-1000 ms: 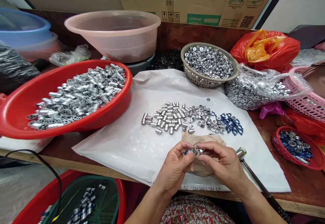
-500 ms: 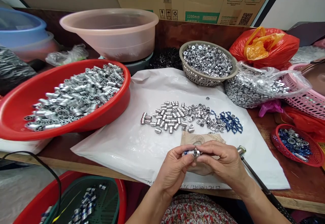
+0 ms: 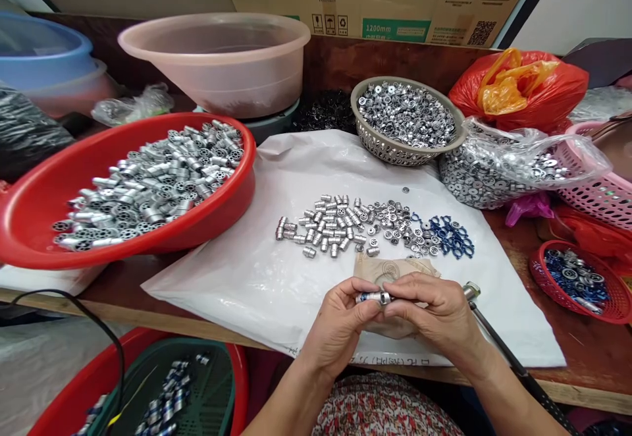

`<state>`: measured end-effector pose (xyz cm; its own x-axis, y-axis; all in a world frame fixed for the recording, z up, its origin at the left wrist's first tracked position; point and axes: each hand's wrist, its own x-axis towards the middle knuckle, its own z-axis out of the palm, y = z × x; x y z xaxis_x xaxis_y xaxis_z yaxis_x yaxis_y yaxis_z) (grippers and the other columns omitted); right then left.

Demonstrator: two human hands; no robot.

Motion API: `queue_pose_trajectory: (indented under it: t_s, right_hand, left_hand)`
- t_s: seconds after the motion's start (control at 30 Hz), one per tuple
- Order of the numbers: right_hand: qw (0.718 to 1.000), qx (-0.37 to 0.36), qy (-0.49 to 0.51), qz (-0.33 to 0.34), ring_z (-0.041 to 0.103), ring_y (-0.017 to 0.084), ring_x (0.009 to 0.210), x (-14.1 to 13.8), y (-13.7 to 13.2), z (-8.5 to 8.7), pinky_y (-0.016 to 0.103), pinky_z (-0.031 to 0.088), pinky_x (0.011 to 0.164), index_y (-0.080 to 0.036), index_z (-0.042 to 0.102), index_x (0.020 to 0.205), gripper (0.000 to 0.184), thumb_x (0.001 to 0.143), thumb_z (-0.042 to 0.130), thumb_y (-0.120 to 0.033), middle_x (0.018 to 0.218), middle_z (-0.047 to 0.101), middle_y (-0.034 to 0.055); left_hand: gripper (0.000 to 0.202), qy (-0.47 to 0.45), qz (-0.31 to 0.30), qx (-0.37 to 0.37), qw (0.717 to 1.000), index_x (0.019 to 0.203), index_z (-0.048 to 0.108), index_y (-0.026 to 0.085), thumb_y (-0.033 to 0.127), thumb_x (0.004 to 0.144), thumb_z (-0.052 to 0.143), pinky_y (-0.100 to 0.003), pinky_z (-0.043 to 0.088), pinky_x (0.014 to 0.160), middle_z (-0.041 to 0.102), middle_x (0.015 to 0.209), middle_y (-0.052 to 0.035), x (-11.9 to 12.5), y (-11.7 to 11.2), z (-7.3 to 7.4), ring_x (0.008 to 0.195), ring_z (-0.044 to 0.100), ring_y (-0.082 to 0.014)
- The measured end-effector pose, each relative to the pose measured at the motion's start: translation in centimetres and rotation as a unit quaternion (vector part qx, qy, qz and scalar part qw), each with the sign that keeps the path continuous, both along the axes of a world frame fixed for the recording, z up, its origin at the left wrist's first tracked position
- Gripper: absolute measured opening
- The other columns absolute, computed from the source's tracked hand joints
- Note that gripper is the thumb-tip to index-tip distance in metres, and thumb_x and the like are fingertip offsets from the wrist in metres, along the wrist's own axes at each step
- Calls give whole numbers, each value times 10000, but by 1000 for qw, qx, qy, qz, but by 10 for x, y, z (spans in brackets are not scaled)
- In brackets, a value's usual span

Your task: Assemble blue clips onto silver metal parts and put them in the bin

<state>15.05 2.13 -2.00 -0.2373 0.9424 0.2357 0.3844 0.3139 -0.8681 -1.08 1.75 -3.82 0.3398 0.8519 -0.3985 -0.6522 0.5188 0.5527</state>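
Between my two hands is a small silver metal cylinder with a blue ring (image 3: 374,298), lying sideways. My left hand (image 3: 340,314) pinches its left part between thumb and fingers. The thumb and forefinger of my right hand (image 3: 432,304) close on its right end; the fingertips hide part of it. Under the hands lies a brown paper-like piece (image 3: 395,268) on a white plastic sheet (image 3: 237,291). Just beyond are loose silver cylinders (image 3: 328,225), small silver rings (image 3: 392,218) and blue rings (image 3: 451,237). A hammer-like tool with a black handle (image 3: 498,340) lies beside my right wrist.
At the left a red basin (image 3: 249,179) holds many silver cylinders. A grey basket (image 3: 363,130) of small parts and a clear bag (image 3: 469,182) stand behind. A small red basket (image 3: 538,278) is at right. Below the table edge, a green basket (image 3: 224,383) contains blue-ringed cylinders.
The view has shifted slightly. My left thumb has moved a little, so more of the cylinder shows between the hands; both hands still hold it in nearly the same place.
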Motion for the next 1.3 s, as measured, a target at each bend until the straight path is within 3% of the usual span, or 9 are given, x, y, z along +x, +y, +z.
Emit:
queue_pose_trajectory:
  t_s: [0.23, 0.47, 0.67, 0.93, 1.0, 1.07, 1.13, 1.2, 1.3]
  right_hand:
    - [1000, -2, 15, 15, 681, 161, 676, 1, 2, 2, 259, 567, 594, -220, 743, 892, 177, 753, 694, -319, 760, 728, 47]
    - [993, 110, -35, 7, 671, 157, 703, -2, -4, -1, 257, 558, 612, -216, 706, 1008, 236, 774, 678, -208, 780, 718, 53]
    - [996, 89, -5, -13, 648, 134, 620, 6, -9, -8, 231, 546, 551, -225, 722, 929, 173, 759, 692, -208, 710, 693, 26]
    - [977, 184, -104, 4, 656, 134, 735, 9, -4, 0, 220, 554, 644, -195, 652, 1064, 223, 861, 572, -240, 807, 687, 55]
    - [969, 161, -187, -11, 654, 159, 839, 27, -11, -5, 261, 554, 729, -191, 606, 1137, 295, 891, 512, -323, 915, 678, 78]
    - [941, 121, -301, -100, 646, 205, 874, 58, -27, -17, 331, 549, 764, -177, 564, 1179, 405, 871, 498, -431, 971, 654, 105]
    - [885, 75, -402, -225, 654, 266, 791, 95, -52, -35, 405, 554, 693, -148, 591, 1077, 537, 779, 520, -589, 911, 653, 132]
    - [865, -1, -445, -231, 662, 271, 688, 127, -75, -52, 406, 554, 613, -198, 608, 852, 431, 788, 465, -600, 762, 668, 93]
    - [880, -32, -409, -238, 685, 245, 681, 143, -90, -56, 339, 555, 552, -233, 583, 839, 328, 821, 438, -527, 786, 695, 67]
  left_hand:
    - [256, 11, -12, -9, 1000, 712, 683, 144, 192, 520, 846, -162, 481, 582, 706, 662, -9, 0, -1, 0, 585, 620, -78]
    - [266, 35, -12, 7, 999, 705, 693, 140, 221, 508, 853, -161, 468, 588, 700, 642, -10, -1, 2, 1, 581, 602, -72]
    - [296, 61, -37, -5, 997, 696, 685, 138, 251, 485, 859, -190, 486, 560, 695, 641, -13, 5, 3, 2, 540, 597, -82]
    - [279, 156, -73, 43, 984, 747, 658, 144, 309, 565, 790, -230, 469, 550, 646, 620, -4, 10, 12, 6, 528, 562, -100]
    - [149, 283, -77, 138, 946, 746, 658, 157, 243, 637, 710, -261, 476, 589, 649, 702, -22, 9, 19, 6, 609, 576, -132]
    - [112, 433, -80, 260, 859, 764, 656, 171, 141, 661, 624, -299, 480, 668, 652, 801, -41, 9, 26, 5, 728, 589, -173]
    - [231, 543, -90, 356, 755, 835, 646, 182, 71, 650, 564, -339, 470, 750, 648, 866, -53, 10, 31, 2, 836, 579, -211]
    - [329, 601, -111, 404, 681, 931, 620, 190, 49, 646, 533, -364, 463, 774, 644, 899, -59, 12, 31, -4, 886, 560, -236]
    - [428, 635, -119, 419, 638, 1065, 558, 199, 57, 665, 506, -378, 463, 777, 636, 968, -64, 16, 27, -12, 926, 538, -250]
